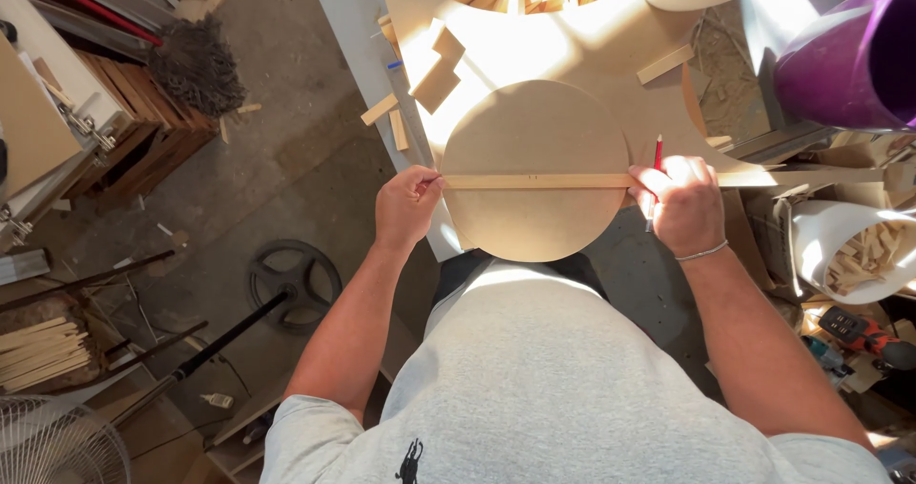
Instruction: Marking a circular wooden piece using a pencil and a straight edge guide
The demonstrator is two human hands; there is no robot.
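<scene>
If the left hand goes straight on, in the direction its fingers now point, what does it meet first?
The left hand points right, along the wooden strip it pinches across the round board. It would probably slide along that strip toward the right hand.

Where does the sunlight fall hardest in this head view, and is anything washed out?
Head view: hard sun blows out the board above the round disc; the disc stays evenly lit; both hands are sharp; the floor at left lies in shade.
</scene>
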